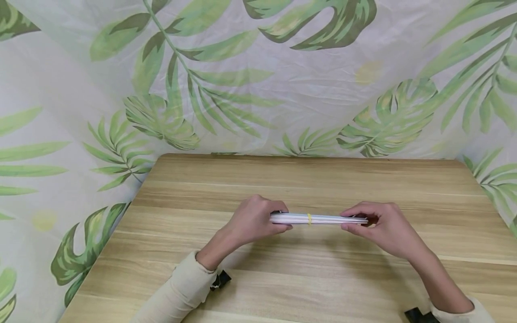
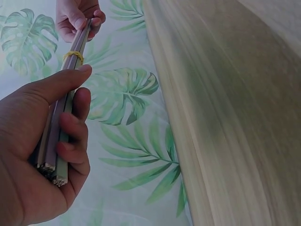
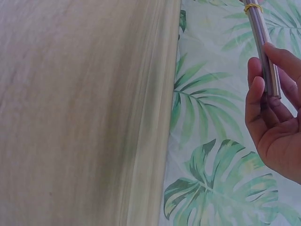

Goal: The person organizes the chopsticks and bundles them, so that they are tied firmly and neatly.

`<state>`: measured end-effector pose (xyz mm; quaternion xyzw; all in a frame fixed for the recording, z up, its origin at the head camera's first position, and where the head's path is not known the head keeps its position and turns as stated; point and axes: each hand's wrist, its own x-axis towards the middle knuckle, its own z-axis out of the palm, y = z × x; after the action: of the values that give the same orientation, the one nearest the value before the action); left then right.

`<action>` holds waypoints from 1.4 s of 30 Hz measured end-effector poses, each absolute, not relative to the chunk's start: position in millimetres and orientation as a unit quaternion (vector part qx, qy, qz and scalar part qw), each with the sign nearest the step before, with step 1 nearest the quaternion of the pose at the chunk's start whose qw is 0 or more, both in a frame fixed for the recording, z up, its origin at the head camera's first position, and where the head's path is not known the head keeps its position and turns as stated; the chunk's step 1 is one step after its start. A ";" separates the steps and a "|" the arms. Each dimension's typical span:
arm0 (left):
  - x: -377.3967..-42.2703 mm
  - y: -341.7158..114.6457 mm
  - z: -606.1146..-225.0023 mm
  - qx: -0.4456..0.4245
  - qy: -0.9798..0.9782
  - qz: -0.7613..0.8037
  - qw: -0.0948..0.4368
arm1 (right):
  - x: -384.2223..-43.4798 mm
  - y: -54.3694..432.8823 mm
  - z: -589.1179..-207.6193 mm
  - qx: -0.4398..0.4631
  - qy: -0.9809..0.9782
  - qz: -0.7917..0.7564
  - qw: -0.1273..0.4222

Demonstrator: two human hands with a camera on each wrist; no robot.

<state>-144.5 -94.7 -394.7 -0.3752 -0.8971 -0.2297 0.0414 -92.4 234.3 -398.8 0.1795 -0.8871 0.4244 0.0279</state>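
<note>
A slim bundle of long, thin strips (image 1: 296,218) in white, purple and pale green is held level above the table. A yellow rubber band (image 1: 309,219) circles it near the middle. My left hand (image 1: 258,220) grips the left end between thumb and curled fingers. The strips' cut ends (image 2: 49,172) show by the palm in the left wrist view. At the other end, my right hand (image 1: 379,224) pinches the bundle between thumb and fingers. In the right wrist view, that end of the bundle (image 3: 269,77) lies against the fingers. What the strips are made of cannot be told.
Below the hands spreads a wood-grain table (image 1: 307,278). A leaf-printed cloth (image 1: 250,80) hangs behind its far edge and along the sides. Small black devices (image 1: 220,280) are worn at both wrists, beside pale sleeves (image 1: 177,287).
</note>
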 end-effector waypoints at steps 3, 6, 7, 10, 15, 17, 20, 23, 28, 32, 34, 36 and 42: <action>-146.8 -95.6 -394.9 -0.377 -0.896 -0.232 0.029 | -94.1 236.0 -400.7 0.175 -0.886 0.428 0.021; -149.4 -96.7 -395.9 -0.375 -0.895 -0.240 0.011 | -96.1 237.5 -403.5 0.173 -0.885 0.431 0.018; -150.2 -97.2 -396.1 -0.373 -0.895 -0.246 0.005 | -96.7 237.9 -404.4 0.173 -0.885 0.431 0.016; -152.8 -98.9 -396.4 -0.369 -0.890 -0.266 -0.011 | -98.2 238.9 -406.4 0.170 -0.885 0.434 0.011; -158.1 -101.9 -399.4 -0.369 -0.881 -0.295 -0.028 | -99.5 240.3 -408.1 0.162 -0.880 0.446 -0.003; -160.1 -102.9 -400.8 -0.371 -0.877 -0.303 -0.035 | -100.0 240.9 -409.2 0.157 -0.879 0.450 -0.008; -162.4 -104.5 -402.1 -0.374 -0.872 -0.313 -0.045 | -101.0 241.9 -411.3 0.149 -0.878 0.455 -0.018; -164.3 -106.7 -403.5 -0.372 -0.869 -0.321 -0.054 | -103.1 243.2 -414.2 0.142 -0.879 0.454 -0.026; -167.2 -111.0 -406.0 -0.362 -0.873 -0.322 -0.055 | -108.4 244.4 -417.4 0.144 -0.885 0.441 -0.035; -169.2 -113.4 -408.6 -0.356 -0.879 -0.313 -0.053 | -112.5 244.0 -419.3 0.157 -0.887 0.432 -0.037; -170.2 -114.1 -409.3 -0.352 -0.882 -0.309 -0.053 | -114.6 243.9 -419.8 0.163 -0.889 0.427 -0.037; -171.1 -114.5 -409.4 -0.346 -0.884 -0.308 -0.056 | -117.3 243.8 -420.8 0.167 -0.891 0.420 -0.037; -171.7 -116.9 -408.1 -0.329 -0.893 -0.300 -0.064 | -124.6 243.8 -422.7 0.175 -0.895 0.407 -0.046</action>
<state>-171.7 -116.9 -408.1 -0.3293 -0.8931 -0.2997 -0.0640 -124.6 243.8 -422.7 0.1748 -0.8955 0.4068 -0.0456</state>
